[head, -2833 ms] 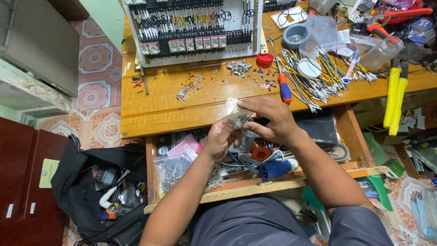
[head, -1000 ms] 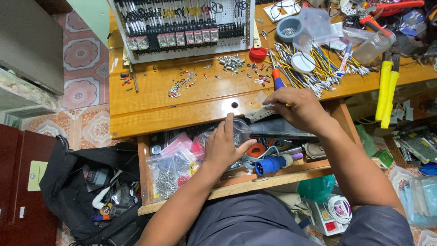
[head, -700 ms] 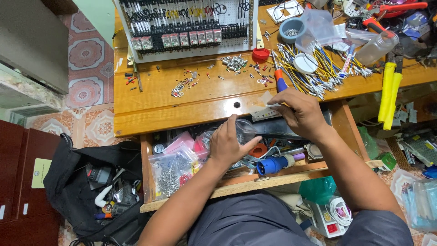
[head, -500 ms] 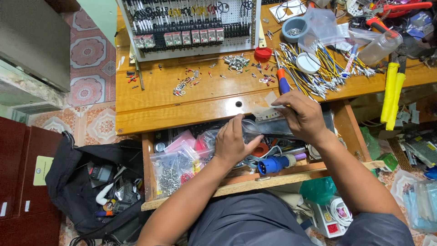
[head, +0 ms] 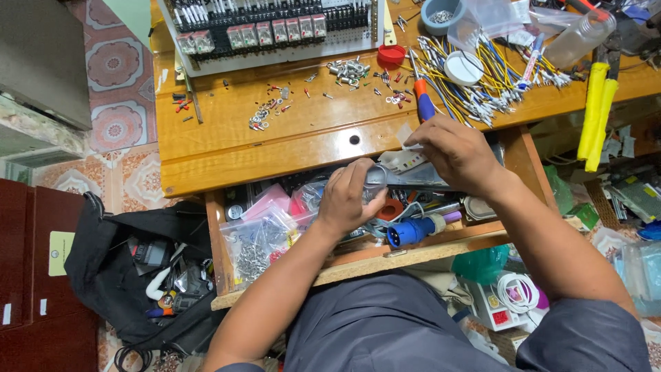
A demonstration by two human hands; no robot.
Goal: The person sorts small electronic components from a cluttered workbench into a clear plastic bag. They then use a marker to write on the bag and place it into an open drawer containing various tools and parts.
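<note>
My left hand (head: 351,196) grips the left end of a long clear plastic bag (head: 413,180) with grey contents, held over the open wooden drawer (head: 413,253). My right hand (head: 458,151) is at the bag's upper right edge, its fingertips pinching a small white strip (head: 405,153) there. Both hands hover just below the front edge of the wooden desk (head: 275,155). What is inside the bag is too unclear to tell.
The drawer holds a bag of screws (head: 253,242), pink packets (head: 270,200) and a blue plug (head: 412,231). On the desk are a terminal-block panel (head: 275,31), loose ferrules (head: 265,114), a wire bundle (head: 485,79), a screwdriver (head: 421,100) and yellow-handled cutters (head: 595,114). A black bag (head: 138,265) lies on the floor at left.
Both hands dropped from the desk edge into the drawer and took up the long bag. In the last second my right hand shifted slightly right along its top edge.
</note>
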